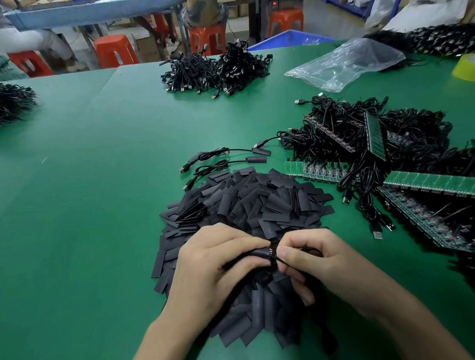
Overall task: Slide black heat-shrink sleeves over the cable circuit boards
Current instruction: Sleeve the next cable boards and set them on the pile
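Left hand point(214, 265) grips black sleeve point(250, 255); right hand point(320, 261) pinches cable point(277, 259); sleeve print illegible.

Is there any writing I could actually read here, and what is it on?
"OWN": on the brown shirt of a person seated at the far bench; cut off by the frame's top edge.
Faint print on the loose black sleeves: too small to read.
White marks at the end of the held sleeve, gripped by the left hand, where the right hand pinches the cable: blurred.
Red display on the far machine: blurred.
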